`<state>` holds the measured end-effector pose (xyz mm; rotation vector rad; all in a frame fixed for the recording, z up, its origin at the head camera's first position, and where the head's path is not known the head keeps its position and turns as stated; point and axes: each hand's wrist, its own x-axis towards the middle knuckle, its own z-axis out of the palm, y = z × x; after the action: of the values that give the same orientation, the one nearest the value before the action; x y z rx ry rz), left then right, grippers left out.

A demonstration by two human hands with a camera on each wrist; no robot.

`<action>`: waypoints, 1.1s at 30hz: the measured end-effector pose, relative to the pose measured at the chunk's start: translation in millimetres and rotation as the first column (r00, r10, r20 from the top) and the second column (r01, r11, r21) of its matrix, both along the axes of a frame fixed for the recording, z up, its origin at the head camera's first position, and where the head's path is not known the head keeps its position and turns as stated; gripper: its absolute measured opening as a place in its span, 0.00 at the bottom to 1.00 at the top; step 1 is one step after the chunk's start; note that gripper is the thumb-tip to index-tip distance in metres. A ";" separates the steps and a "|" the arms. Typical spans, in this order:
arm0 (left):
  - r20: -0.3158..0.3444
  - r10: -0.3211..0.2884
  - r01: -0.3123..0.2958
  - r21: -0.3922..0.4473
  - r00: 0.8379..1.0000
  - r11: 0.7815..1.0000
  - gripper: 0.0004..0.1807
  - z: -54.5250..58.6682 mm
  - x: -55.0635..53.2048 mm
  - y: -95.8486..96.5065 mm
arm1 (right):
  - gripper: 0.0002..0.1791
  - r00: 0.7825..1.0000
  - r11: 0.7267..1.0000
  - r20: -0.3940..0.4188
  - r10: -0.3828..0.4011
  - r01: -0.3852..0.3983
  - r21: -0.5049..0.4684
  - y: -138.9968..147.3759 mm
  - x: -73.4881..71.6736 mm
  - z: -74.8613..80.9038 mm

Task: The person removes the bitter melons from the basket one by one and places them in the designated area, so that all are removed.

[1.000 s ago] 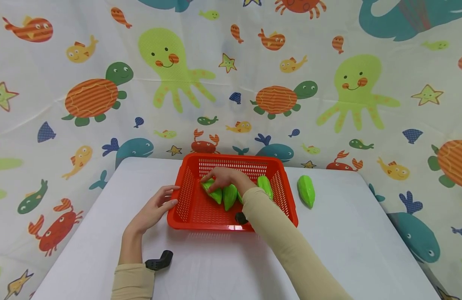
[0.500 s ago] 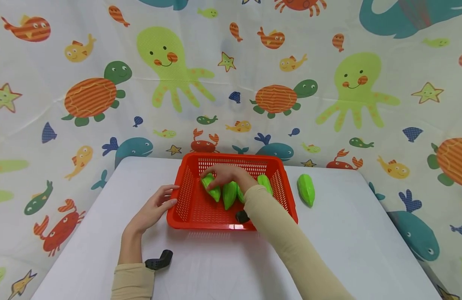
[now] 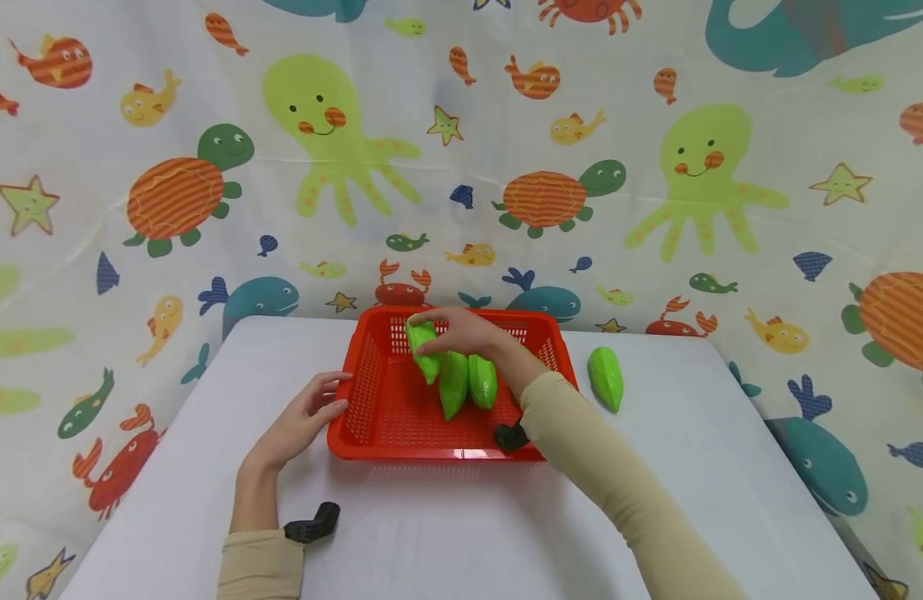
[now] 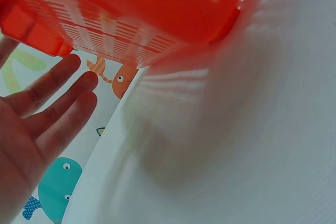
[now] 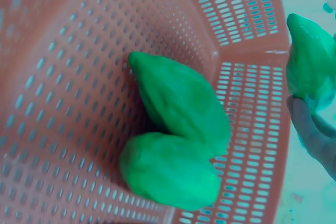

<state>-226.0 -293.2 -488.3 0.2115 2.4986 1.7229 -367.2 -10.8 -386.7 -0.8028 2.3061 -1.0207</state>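
Observation:
My right hand (image 3: 467,332) pinches a green, ridged star fruit (image 3: 423,348) by its upper part, raised over the back of the red plastic basket (image 3: 401,452). In the right wrist view that star fruit (image 5: 311,64) is at the right edge, fingers against its lower end. Two more star fruits, one pointed (image 3: 453,385) and one rounder (image 3: 482,383), lie side by side on the basket's floor. My left hand (image 3: 296,423) rests its fingertips at the basket's left rim, fingers loosely extended. The left wrist view has this hand (image 4: 47,119) beside the perforated wall.
Another star fruit (image 3: 606,379) lies on the white table (image 3: 701,467), right of the basket. A cloth with printed sea animals (image 3: 446,167) hangs behind the table. My right forearm covers the basket's right part.
The right hand has lifted the pinched star fruit off the basket floor, up and towards the back. The left hand stays at the rim. The star fruit near the right wall is now hidden.

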 end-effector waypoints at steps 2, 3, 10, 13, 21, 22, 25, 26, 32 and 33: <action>-0.004 0.004 -0.004 -0.005 1.000 1.000 0.28 0.7 0.6 -1.2 | 0.29 0.999 0.998 0.022 -0.047 0.048 -0.036 6.1 4.5 6.3; -0.006 0.004 -0.004 -0.006 1.000 1.000 0.28 1.2 1.0 -1.7 | 0.29 0.997 0.996 0.030 -0.064 0.066 -0.055 9.0 6.8 9.2; -0.011 0.007 -0.007 -0.009 1.000 1.000 0.29 1.8 1.9 -2.6 | 0.30 0.990 0.981 0.014 -0.142 0.143 -0.133 27.7 24.3 22.7; -0.010 0.004 -0.004 0.003 1.000 1.000 0.29 2.1 2.6 -2.3 | 0.30 0.980 0.963 0.047 -0.192 0.197 -0.182 38.0 30.2 22.5; -0.004 0.000 0.000 0.026 1.000 1.000 0.30 2.8 4.0 0.4 | 0.30 0.934 0.905 0.168 -0.316 0.350 -0.243 77.8 47.7 15.7; -0.003 0.000 0.000 0.028 1.000 1.000 0.30 2.8 3.9 0.8 | 0.30 0.928 0.898 0.172 -0.330 0.365 -0.244 83.8 50.1 15.1; -0.003 0.000 0.000 0.027 1.000 1.000 0.30 3.1 3.3 1.5 | 0.31 0.926 0.893 0.160 -0.341 0.373 -0.253 99.6 54.9 13.6; -0.003 0.001 -0.001 0.024 1.000 1.000 0.30 3.2 3.1 1.5 | 0.31 0.924 0.889 0.158 -0.348 0.379 -0.258 104.9 56.0 13.2; -0.001 0.001 -0.001 0.007 1.000 1.000 0.30 4.4 1.7 0.4 | 0.34 0.899 0.872 0.137 -0.415 0.436 -0.224 136.9 61.4 12.6; 0.001 0.000 0.000 0.007 1.000 1.000 0.30 4.5 1.4 0.3 | 0.34 0.895 0.868 0.134 -0.426 0.446 -0.219 142.6 62.4 13.0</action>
<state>-224.6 -293.0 -483.7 0.2113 2.4925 1.7320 -304.7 131.8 -373.7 -0.3109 2.3728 -1.5290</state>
